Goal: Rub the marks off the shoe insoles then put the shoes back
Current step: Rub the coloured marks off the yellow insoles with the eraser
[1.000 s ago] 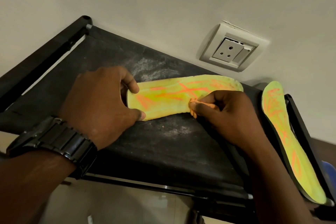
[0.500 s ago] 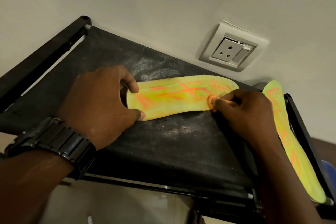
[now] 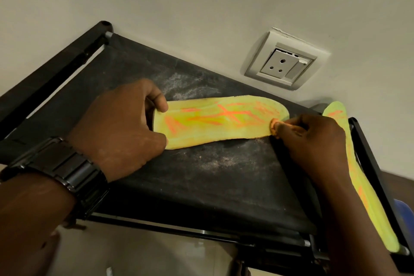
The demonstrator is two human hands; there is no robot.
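Observation:
A yellow-green insole (image 3: pixel 224 122) with orange marks lies flat on the black fabric shelf (image 3: pixel 212 177). My left hand (image 3: pixel 121 127) pinches its heel end between thumb and fingers and holds it down. My right hand (image 3: pixel 311 141) is closed around a small orange-stained eraser (image 3: pixel 273 123), which presses on the insole's toe end near its front edge. A second marked insole (image 3: pixel 358 177) lies along the shelf's right rail, partly hidden behind my right hand and forearm.
The shelf stands against a white wall with a white power socket (image 3: pixel 284 64) above its back edge. Black frame tubes (image 3: pixel 58 69) border the shelf. Eraser dust speckles the fabric. Something blue (image 3: pixel 403 210) shows at the far right. A tiled floor lies below.
My right hand has slid the eraser along the insole from its middle toward the toe end, to the right. My left hand has kept its hold on the heel.

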